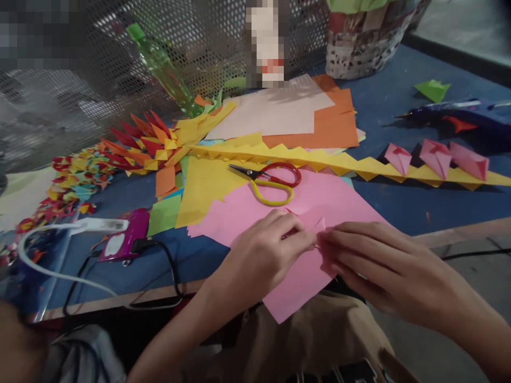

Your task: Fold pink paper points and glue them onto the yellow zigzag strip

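Between the fingertips of both hands is a small piece of pink paper, partly folded and largely hidden by the fingers. My left hand pinches it from the left, and my right hand grips its right side. Below them lie large pink paper sheets, one corner hanging over the table's front edge. Just beyond my left hand rest scissors with one red and one yellow handle loop. Farther right, several folded pink paper pieces stand along a long yellow zigzag paper strip.
Red, orange and yellow folded-paper spikes sit at the left, near a green bottle. A purple device with cables lies at the front left. Orange sheets are behind; a glue gun and woven basket stand right.
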A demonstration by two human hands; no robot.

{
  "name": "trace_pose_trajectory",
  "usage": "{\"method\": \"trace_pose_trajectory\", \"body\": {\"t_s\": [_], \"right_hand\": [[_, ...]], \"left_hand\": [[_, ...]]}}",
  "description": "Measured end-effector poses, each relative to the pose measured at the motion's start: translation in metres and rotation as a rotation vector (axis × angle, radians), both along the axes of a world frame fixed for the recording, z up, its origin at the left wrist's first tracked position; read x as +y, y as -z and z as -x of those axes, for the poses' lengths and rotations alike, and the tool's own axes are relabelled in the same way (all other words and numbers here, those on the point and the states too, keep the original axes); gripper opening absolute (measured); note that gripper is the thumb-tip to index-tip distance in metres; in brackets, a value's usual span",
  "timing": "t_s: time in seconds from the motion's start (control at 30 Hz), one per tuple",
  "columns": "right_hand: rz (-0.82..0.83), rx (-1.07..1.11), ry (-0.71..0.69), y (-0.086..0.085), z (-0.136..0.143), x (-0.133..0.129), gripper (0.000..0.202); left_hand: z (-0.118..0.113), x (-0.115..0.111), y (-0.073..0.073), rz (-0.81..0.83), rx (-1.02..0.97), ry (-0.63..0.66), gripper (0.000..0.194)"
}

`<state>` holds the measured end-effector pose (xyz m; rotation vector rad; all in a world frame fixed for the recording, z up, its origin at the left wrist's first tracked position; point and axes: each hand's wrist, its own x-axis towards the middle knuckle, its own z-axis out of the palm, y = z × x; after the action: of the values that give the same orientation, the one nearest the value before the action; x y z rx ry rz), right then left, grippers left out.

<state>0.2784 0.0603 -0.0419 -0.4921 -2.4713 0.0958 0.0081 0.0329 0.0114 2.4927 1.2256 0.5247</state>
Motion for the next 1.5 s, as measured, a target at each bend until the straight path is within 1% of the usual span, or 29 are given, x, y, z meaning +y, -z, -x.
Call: {"method": "trace_pose_trajectory", "body": {"t_s": [0.07, 0.17, 0.3, 0.43, 0.57, 0.63, 0.8, 0.87, 1.03, 1.2, 1.37, 1.5], "right_hand": [[0.004, -0.007, 0.016, 0.003, 0.0, -0.002, 0.036], [0.02, 0.018, -0.001, 0.006, -0.001, -0.005, 0.043], [0.062, 0.06, 0.001, 0.007, -0.002, -0.006, 0.042], [0.033, 0.052, 0.006, 0.008, 0.0, -0.006, 0.043], [-0.004, 0.063, 0.005, 0.009, 0.001, -0.007, 0.041], [0.006, 0.07, 0.026, 0.009, 0.003, -0.008, 0.041], [0.039, 0.091, 0.064, 0.009, 0.006, -0.011, 0.049], [0.044, 0.095, 0.062, 0.009, 0.006, -0.011, 0.05], [0.046, 0.089, 0.061, 0.008, 0.004, -0.011, 0.047], [0.044, 0.09, 0.077, 0.007, 0.006, -0.011, 0.042], [0.063, 0.092, 0.081, 0.006, 0.007, -0.011, 0.041], [0.149, 0.161, 0.116, 0.007, 0.007, -0.015, 0.039]], "left_hand": [[-0.001, 0.002, -0.003, 0.044, 0.008, -0.001, 0.016], [-0.002, 0.006, -0.007, 0.103, 0.026, -0.005, 0.02], [-0.003, 0.008, -0.008, 0.12, 0.053, 0.01, 0.023], [-0.002, 0.009, -0.008, 0.138, 0.038, -0.003, 0.019], [-0.006, 0.01, -0.012, 0.192, 0.06, -0.033, 0.022], [-0.008, 0.012, -0.015, 0.196, 0.088, -0.031, 0.025], [-0.013, 0.017, -0.02, 0.191, 0.129, -0.014, 0.025], [-0.013, 0.017, -0.02, 0.19, 0.129, -0.028, 0.025], [-0.011, 0.015, -0.017, 0.174, 0.055, -0.074, 0.019], [-0.013, 0.015, -0.014, 0.132, -0.025, -0.15, 0.003], [-0.015, 0.018, -0.013, 0.143, -0.01, -0.152, 0.006], [-0.017, 0.017, -0.013, 0.158, 0.027, -0.157, 0.007]]}}
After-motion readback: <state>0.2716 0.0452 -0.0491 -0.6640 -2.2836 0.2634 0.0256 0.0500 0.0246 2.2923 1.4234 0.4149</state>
